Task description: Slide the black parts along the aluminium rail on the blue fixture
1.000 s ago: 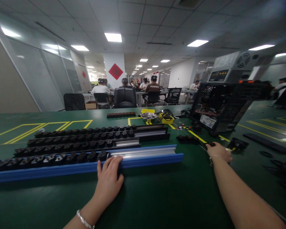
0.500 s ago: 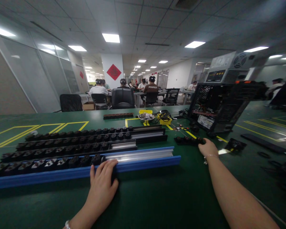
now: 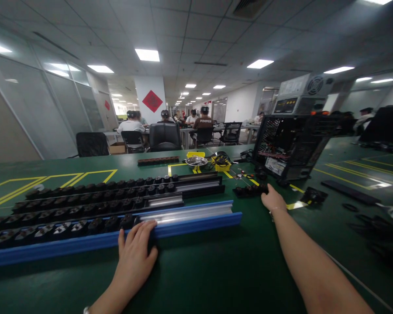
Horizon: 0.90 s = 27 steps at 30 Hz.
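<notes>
Head view: I have the left hand [image 3: 136,248] with fingers loosely spread over the near wall of the blue channel rail [image 3: 199,225], flat on the green tabletop [image 3: 216,279], black round modules [image 3: 96,225] lining its left part. My right hand [image 3: 273,200] meets the right end of a short black strip [image 3: 249,191], lying right of the rail; whether it pinches, I cannot tell. An open computer case [image 3: 298,150] stands beyond.

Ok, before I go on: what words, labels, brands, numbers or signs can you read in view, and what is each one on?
"PUMPKIN": back of a seated person's brown shirt.
Too blurred to read: the marking on the red diamond sign on the pillar.
Too small to read: the yellow marks on the dark label above the computer case.
</notes>
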Motion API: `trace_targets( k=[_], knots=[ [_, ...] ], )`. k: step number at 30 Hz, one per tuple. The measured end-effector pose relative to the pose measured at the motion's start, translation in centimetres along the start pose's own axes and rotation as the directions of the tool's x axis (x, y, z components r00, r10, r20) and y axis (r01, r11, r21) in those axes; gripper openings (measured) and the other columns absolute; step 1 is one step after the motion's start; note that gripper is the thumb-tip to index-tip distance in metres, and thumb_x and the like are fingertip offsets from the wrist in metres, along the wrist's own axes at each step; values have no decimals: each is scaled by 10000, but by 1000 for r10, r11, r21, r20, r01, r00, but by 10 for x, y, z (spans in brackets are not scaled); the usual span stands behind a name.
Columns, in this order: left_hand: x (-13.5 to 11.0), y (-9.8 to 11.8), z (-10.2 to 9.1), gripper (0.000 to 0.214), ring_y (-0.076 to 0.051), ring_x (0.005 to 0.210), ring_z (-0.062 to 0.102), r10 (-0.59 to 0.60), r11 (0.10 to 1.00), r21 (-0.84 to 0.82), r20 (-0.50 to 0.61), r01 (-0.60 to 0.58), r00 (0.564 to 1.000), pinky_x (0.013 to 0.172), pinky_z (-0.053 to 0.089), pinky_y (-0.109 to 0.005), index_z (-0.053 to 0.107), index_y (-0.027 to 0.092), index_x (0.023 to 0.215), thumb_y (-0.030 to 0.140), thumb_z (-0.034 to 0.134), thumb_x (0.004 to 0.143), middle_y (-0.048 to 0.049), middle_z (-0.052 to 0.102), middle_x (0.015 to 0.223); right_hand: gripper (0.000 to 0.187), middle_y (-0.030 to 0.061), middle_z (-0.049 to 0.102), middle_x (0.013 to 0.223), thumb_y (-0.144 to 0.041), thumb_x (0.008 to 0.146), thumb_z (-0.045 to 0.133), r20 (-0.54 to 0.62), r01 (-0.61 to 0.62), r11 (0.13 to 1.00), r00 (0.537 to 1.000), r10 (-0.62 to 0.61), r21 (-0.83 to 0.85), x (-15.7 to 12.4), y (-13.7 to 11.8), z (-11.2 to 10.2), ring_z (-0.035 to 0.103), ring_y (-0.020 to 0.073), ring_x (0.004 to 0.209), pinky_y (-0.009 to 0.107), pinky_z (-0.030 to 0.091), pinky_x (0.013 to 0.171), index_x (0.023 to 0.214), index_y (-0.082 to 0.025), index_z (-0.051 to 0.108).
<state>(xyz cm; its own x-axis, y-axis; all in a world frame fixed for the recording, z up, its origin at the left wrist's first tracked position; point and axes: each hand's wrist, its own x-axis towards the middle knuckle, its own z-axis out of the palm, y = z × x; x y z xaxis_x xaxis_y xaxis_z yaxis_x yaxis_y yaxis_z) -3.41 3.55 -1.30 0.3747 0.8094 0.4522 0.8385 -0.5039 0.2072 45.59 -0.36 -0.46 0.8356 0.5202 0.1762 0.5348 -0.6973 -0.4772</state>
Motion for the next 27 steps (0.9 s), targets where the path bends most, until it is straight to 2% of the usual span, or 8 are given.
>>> trace_targets(
  k=[5, 8, 10, 13, 16, 21, 24, 27],
  knots=[
    [1, -2, 0, 462, -231, 1217, 439, -11, 999, -37, -30, 10, 999, 1096, 132, -566, 499, 259, 1229, 189, 424, 778, -52, 556, 1272, 648, 150, 472, 1346, -301, 774, 432, -4, -114, 976, 993, 116, 185, -8, 9, -8, 472, 293, 1192, 400, 368, 986, 1393, -124, 357],
    [2, -3, -4, 426, -242, 1274, 371, -19, 999, -35, -138, 14, 990, 1085, 246, -491, 496, 194, 1235, 280, 414, 826, -101, 497, 1325, 632, 129, 493, 1335, -307, 758, 461, 11, -163, 935, 986, 168, 315, -23, 10, -15, 473, 294, 1190, 407, 359, 994, 1366, -142, 408],
    [3, -3, -6, 413, -262, 1316, 304, -62, 998, 6, -217, 65, 974, 1086, 246, -485, 512, 183, 1220, 307, 413, 838, -115, 426, 1383, 600, 123, 511, 1319, -304, 749, 474, -1, -176, 893, 981, 194, 414, -37, 7, -18, 474, 291, 1188, 408, 348, 1004, 1327, -143, 462],
    [4, -5, -8, 427, -306, 1363, 204, -173, 981, 35, -294, 191, 940, 1075, 216, -548, 497, 158, 1237, 329, 379, 864, -156, 298, 1457, 535, 107, 567, 1257, -285, 763, 433, -29, -179, 859, 975, 219, 480, -65, -5, -15, 526, 257, 1126, 380, 389, 963, 1276, -156, 516],
    [4, -7, -7, 456, -343, 1378, 150, -254, 964, 10, -267, 267, 929, 1044, 220, -598, 486, 164, 1259, 371, 383, 866, -186, 233, 1481, 511, 95, 603, 1206, -303, 763, 409, -47, -167, 832, 973, 225, 528, -96, -29, -3, 569, 236, 1059, 338, 436, 892, 1235, -165, 551],
    [3, -9, -6, 481, -353, 1369, 181, -286, 955, 21, -189, 295, 939, 1023, 227, -621, 471, 193, 1293, 401, 369, 872, -187, 306, 1454, 481, 70, 671, 1049, -363, 766, 369, -17, -127, 802, 986, 168, 583, -147, -83, 21, 624, 214, 892, 287, 486, 745, 1137, -181, 616],
    [2, -8, -7, 443, -348, 1370, 179, -250, 963, 60, -160, 263, 955, 1017, 227, -629, 530, 211, 1241, 395, 367, 873, -165, 336, 1444, 472, 83, 619, 1147, -370, 764, 378, -20, -79, 801, 993, 113, 594, -171, -104, 25, 587, 224, 998, 291, 461, 835, 1125, -185, 620],
    [0, -7, -6, 434, -333, 1370, 186, -230, 967, 73, -146, 243, 962, 1023, 227, -621, 526, 226, 1246, 386, 364, 877, -148, 337, 1447, 485, 122, 517, 1256, -351, 768, 379, -27, -9, 846, 999, 28, 533, -183, -110, 22, 520, 248, 1117, 322, 397, 953, 1159, -163, 595]
  ],
)
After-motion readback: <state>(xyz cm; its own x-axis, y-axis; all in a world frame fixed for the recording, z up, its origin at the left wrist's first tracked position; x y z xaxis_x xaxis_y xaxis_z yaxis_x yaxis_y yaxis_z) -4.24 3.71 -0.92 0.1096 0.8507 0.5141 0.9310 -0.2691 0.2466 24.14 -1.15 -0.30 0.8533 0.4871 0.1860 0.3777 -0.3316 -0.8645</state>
